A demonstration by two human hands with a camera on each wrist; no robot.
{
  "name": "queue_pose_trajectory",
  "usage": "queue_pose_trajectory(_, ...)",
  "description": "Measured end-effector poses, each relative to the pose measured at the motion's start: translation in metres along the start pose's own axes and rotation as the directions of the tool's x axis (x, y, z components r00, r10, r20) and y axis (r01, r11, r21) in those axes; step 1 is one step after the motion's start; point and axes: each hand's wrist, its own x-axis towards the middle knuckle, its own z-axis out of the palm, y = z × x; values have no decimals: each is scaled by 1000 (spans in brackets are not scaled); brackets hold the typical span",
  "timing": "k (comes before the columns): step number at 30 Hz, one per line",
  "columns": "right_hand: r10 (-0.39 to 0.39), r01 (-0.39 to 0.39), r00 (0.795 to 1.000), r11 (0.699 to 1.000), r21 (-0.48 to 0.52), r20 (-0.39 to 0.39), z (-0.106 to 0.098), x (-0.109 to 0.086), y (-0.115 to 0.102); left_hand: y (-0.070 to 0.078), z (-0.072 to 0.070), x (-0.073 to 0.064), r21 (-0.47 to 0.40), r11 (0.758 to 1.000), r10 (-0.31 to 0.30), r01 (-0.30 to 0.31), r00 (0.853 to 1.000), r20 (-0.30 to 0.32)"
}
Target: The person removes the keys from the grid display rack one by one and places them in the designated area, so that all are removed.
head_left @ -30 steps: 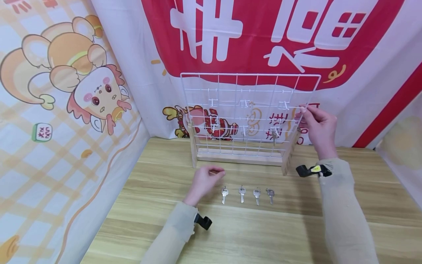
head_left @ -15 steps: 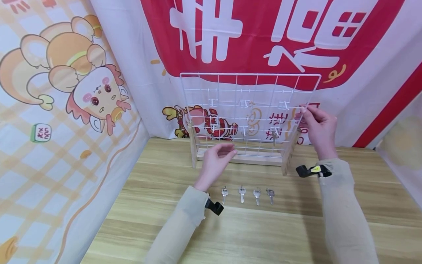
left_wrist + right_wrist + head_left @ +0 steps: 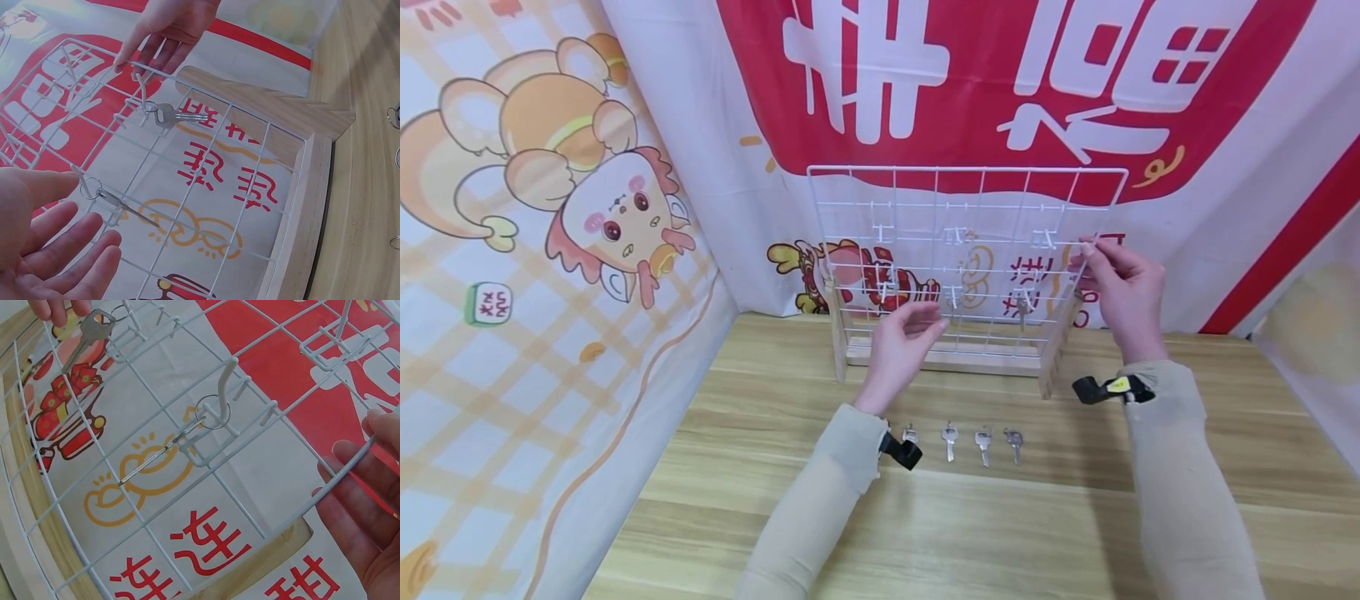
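At the rack (image 3: 977, 364), my right hand (image 3: 1126, 287) is clamped on its right side; my left hand (image 3: 901, 343), fingers apart, is just beside a key (image 3: 111, 198) on a hook (image 3: 76, 170). Another key (image 3: 166, 116) dangles nearby; four loose keys (image 3: 951, 433) lie on the table (image 3: 1000, 533), one part-hidden behind my wrist camera (image 3: 901, 451).

Left of the right hand (image 3: 1126, 292), red 连 (image 3: 212, 540) stands twice on the cloth (image 3: 1210, 225); 甜 (image 3: 306, 578) just beside it. Higher up, the red patch's (image 3: 977, 117) white characters (image 3: 917, 62) are cut off.
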Motion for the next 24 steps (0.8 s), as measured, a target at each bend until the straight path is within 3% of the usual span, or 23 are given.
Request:
queue_pose_trajectory(18,100,-99,994,994,40,-35,6,-2,-12,-1,6,12,-5,1000,-24,24,999,-45)
queue_pose_trajectory(24,87,-85,995,995,50,-40,8,-2,-17,-3,6,14,-8,1000,-18,18,999,-40)
